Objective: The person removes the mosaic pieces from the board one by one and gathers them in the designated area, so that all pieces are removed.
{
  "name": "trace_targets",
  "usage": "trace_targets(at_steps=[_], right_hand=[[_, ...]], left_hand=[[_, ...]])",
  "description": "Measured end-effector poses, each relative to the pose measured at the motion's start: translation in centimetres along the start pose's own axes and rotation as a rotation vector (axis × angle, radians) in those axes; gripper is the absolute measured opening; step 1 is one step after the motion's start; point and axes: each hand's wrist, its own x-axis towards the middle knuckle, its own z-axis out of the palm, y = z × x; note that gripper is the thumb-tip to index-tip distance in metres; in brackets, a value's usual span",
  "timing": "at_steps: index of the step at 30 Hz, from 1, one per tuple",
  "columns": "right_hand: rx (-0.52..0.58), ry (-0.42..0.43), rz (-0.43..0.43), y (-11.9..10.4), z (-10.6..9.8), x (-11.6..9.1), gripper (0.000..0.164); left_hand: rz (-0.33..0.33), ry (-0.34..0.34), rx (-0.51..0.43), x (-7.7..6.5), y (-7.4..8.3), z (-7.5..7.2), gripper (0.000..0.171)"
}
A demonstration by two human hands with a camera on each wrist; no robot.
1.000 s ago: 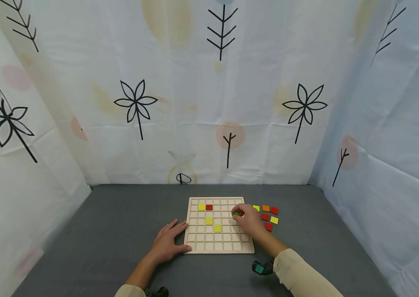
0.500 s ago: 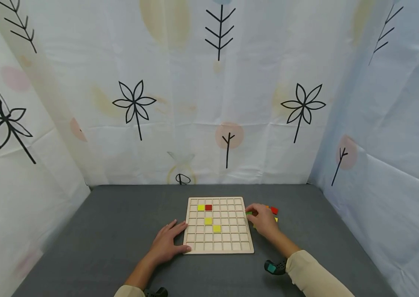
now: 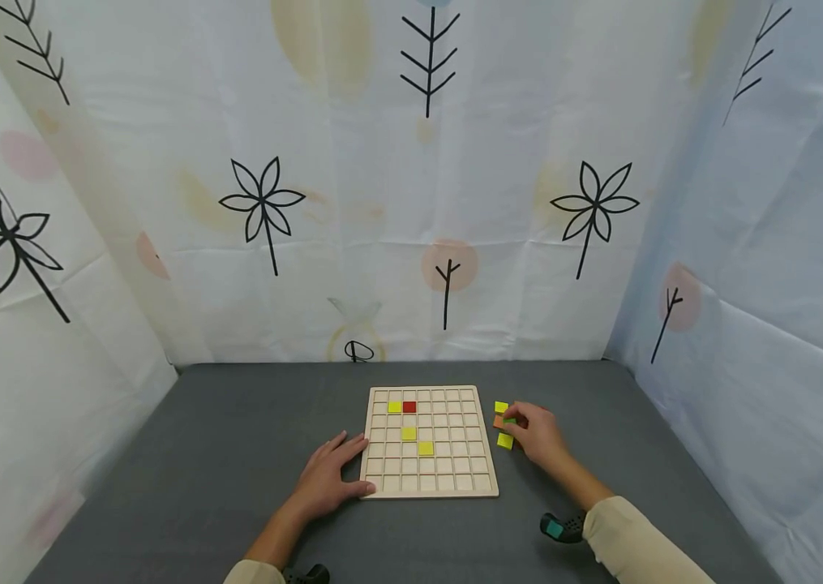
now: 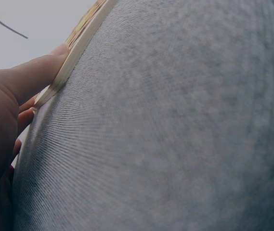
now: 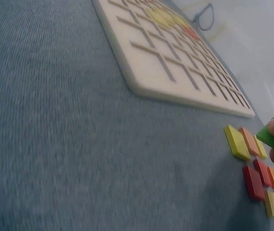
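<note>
My right hand (image 3: 541, 434) pinches a small green square tile (image 5: 270, 138) between thumb and fingertips, just over a group of loose tiles right of the wooden grid board (image 3: 429, 493). Beside the board's lower left corner lies my left hand (image 3: 327, 477), fingers extended along the left side and thumb on the corner. The left wrist view shows that thumb (image 4: 43, 70) against the board's edge. Within the grid sit a red tile (image 3: 409, 407) and three yellow tiles, one of them a yellow tile (image 3: 426, 448) near the middle.
Near the right hand lie a yellow tile (image 3: 501, 406), an orange tile (image 3: 499, 422) and another yellow tile (image 3: 504, 440). A red tile (image 5: 254, 183) and several others show in the right wrist view. Printed fabric walls (image 3: 353, 284) surround the grey table (image 3: 258, 405).
My right hand has moved right with the green tile, from over the board's right columns to the loose tiles, now covering some of them. My left hand stays at the board's corner.
</note>
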Motion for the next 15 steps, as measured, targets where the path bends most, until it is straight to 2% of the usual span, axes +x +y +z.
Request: trace_targets(at_steps=[15], right_hand=[[0.038,0.112,0.164,2.0,-1.7,-1.6,0.014]], left_hand=[[-0.001,0.002,0.007,0.0,-0.1,0.0,0.084]])
